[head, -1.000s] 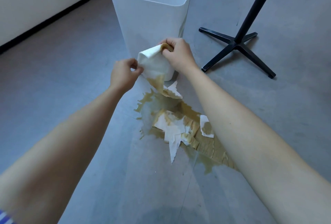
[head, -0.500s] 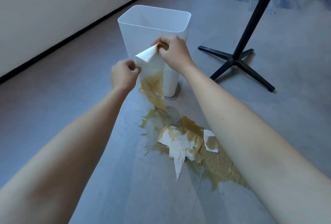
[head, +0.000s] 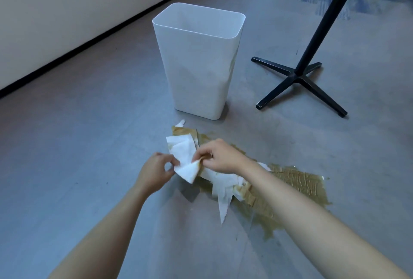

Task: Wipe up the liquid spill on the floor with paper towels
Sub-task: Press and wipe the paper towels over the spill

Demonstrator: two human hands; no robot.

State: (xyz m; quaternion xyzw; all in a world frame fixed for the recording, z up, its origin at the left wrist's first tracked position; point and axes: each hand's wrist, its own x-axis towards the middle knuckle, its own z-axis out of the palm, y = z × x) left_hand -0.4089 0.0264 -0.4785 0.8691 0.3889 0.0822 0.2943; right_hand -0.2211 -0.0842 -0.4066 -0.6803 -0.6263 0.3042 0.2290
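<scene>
- Thin white paper towel [head: 184,160], stained brown at one edge: very light and soft, weak where wet, likely to tear if pulled hard.
- Best taken at the dry white corners, not at the soaked part.
- Pinched now at its near corner by left hand [head: 156,172] and right hand [head: 220,159], fingers curled, at centre of frame.
- Beneath and beside it: soaked white paper sheets [head: 223,187] on the brown liquid spill [head: 297,186], spreading to the lower right.
- Compared with half a second ago: lowered from in front of the tall white plastic bin [head: 196,62] — no longer hanging, now laid over the spill's upper-left end.
</scene>
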